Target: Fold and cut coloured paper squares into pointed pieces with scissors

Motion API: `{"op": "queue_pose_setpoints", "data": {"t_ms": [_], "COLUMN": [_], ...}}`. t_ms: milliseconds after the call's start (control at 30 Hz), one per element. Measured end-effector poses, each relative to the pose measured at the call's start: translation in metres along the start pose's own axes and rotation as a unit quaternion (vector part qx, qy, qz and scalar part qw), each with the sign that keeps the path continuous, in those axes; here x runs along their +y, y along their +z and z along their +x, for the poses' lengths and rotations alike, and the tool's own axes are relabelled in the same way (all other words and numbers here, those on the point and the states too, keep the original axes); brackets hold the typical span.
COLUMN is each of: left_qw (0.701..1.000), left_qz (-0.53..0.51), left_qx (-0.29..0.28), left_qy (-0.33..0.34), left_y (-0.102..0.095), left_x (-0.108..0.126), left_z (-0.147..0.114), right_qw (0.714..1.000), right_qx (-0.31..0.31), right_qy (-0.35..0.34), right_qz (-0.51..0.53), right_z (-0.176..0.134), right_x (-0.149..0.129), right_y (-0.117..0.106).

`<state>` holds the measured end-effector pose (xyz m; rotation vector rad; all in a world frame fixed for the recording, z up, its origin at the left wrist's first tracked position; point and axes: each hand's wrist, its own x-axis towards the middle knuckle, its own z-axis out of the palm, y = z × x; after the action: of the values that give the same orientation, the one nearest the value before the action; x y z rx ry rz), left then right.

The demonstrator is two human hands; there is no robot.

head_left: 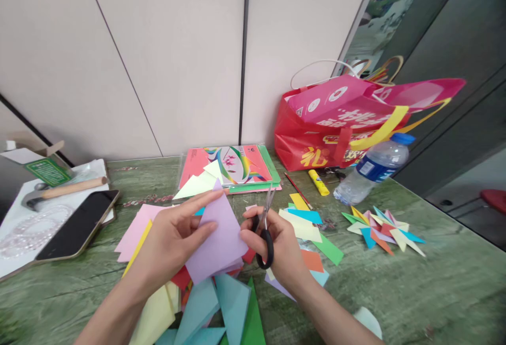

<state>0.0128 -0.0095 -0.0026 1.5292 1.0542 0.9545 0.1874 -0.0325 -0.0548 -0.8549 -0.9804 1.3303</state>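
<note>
Between thumb and fingers, my left hand [179,224] pinches a light purple sheet of paper [221,234] that comes to a point at the top. My right hand [280,239] grips a pair of scissors [265,237] with black handles, blades pointing up. Its thumb is at the paper's right edge; whether it touches cannot be made out. Below the hands lie folded teal paper pieces [233,300], pale yellow paper [156,313] and green paper [253,316]. Pink paper [138,229] lies left of my left hand. Cut paper strips [302,224] in several colours lie beyond my right hand.
A packet of coloured paper [229,166] lies by the wall. Rightward are a red bag [308,134], a plastic bottle [371,171], a yellow glue stick [318,183], a pencil [297,189] and folded paper stars [383,229]. Leftward are a phone [79,225] and a hammer [67,189].
</note>
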Motion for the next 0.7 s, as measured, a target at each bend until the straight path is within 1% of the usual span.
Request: {"op": "queue_pose_setpoints", "data": {"t_ms": [100,167,233,333,367,433,500,700], "left_qw": [1.0,0.999,0.998,0.998,0.998,0.997,0.997,0.995], "left_qz": [-0.001,0.004,0.008,0.009,0.011,0.021,0.035,0.061], "left_qx": [0.022,0.046,0.059,0.065,0.067,0.066,0.065,0.073], "left_qy": [0.018,0.019,0.019,0.016,0.014,0.014,0.018,0.025], "left_y": [-0.003,-0.004,-0.006,-0.006,-0.006,-0.006,-0.006,-0.005], "left_x": [-0.001,0.0,0.002,0.007,0.008,0.009,0.009,0.009], "left_z": [-0.001,-0.002,-0.004,-0.007,-0.007,-0.007,-0.006,-0.006], "right_qw": [0.999,0.997,0.994,0.981,0.976,0.968,0.965,0.969], "right_qx": [-0.004,-0.023,-0.067,-0.156,-0.182,-0.215,-0.223,-0.212], "right_qy": [0.026,0.045,0.074,0.116,0.123,0.131,0.135,0.128], "right_qz": [0.048,0.055,0.038,0.018,0.015,0.012,0.009,0.011], "right_z": [0.001,0.002,0.001,-0.001,-0.002,-0.004,-0.005,-0.006], "right_x": [0.0,0.001,0.003,0.003,0.002,-0.001,-0.003,0.002], "right_y": [-0.001,-0.002,-0.003,-0.003,-0.003,-0.001,0.0,-0.002]}}
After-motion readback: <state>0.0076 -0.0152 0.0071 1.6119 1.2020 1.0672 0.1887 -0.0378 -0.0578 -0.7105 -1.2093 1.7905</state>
